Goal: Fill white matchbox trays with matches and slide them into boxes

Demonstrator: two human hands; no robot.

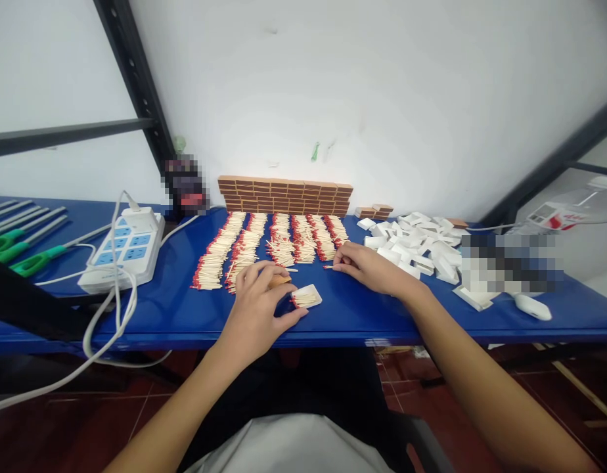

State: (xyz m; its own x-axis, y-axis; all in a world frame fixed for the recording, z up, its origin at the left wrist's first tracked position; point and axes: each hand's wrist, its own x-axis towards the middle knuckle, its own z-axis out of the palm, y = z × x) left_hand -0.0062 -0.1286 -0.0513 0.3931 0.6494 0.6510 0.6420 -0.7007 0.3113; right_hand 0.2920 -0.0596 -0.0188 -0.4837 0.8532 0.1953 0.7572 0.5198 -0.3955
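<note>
My left hand (261, 299) is curled round a brown matchbox sleeve (278, 281), its thumb beside a small white tray (313, 293). Red-tipped matches (303, 300) lie in that tray. Farther right, the fingers of my right hand (355, 263) pinch a match (328, 267) just above or on the blue table. Several rows of red-tipped matches (212, 263) spread out beyond both hands.
Stacked brown matchboxes (284, 197) line the wall. White empty trays (416, 243) are heaped at the right, near a plastic bottle (564, 210). On the left are a power strip (131, 249) with cables and green-handled tools (37, 263). The blue table's (353, 322) front edge is close.
</note>
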